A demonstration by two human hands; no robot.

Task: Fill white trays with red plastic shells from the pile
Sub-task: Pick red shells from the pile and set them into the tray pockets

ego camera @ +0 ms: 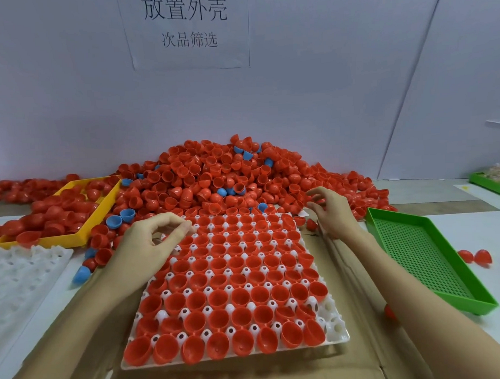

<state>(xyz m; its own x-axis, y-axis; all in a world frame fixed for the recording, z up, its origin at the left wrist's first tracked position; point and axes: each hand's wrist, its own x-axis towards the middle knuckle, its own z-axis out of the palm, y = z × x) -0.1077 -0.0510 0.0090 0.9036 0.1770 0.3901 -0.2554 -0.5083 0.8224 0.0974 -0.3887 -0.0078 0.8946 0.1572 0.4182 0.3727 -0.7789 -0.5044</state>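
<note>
Hovering over the far left corner of the white tray (337, 338), the left hand (148, 241) curls its fingers toward the thumb; whether it pinches a shell I cannot tell. The right hand (333, 212) hangs at the tray's far right corner, fingers loosely bent over the pile (214, 179) edge, holding nothing visible. Red shells (218, 298) fill nearly every cup; a few near-right cups show bare white. The pile, with some blue shells (114, 221), lies just behind the tray. A second white tray (19, 276) is cut off at left. A yellow tray (74, 238) holds shells; a green tray (433, 268) sits right. The surface (471, 221) carries cardboard (362, 364) under the tray.
</note>
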